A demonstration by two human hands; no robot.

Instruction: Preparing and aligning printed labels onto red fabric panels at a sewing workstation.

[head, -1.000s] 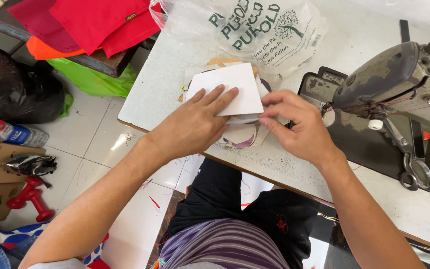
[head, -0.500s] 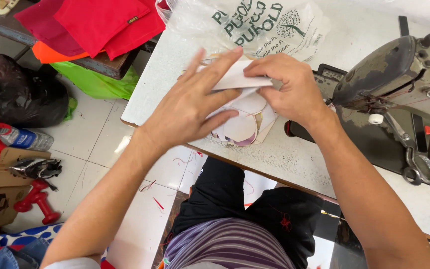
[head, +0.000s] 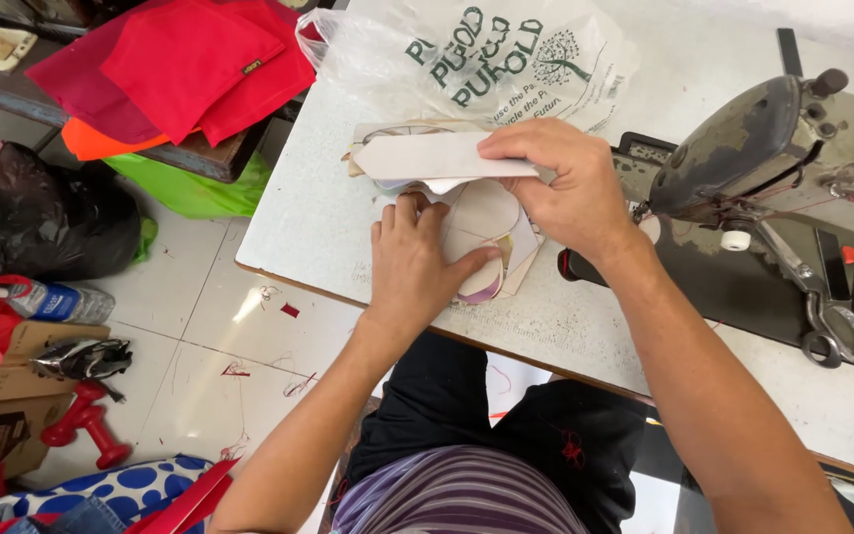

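My right hand grips a white card piece by its right end and holds it lifted, edge tilted, over the table. Under it lies a stack of oval paper patterns on the white sewing table. My left hand rests flat on that stack, fingers together and thumb out to the right, pressing the ovals down. More paper shapes peek out behind the lifted piece.
A grey sewing machine stands at the right with scissors beside it. A clear printed plastic bag lies at the back. Red, orange and green fabric is piled on a bench at left. Bags, a bottle and dumbbells crowd the floor.
My right hand has lifted the white piece up and back off the stack. My left hand has let go of it and dropped flat onto the oval patterns beneath.
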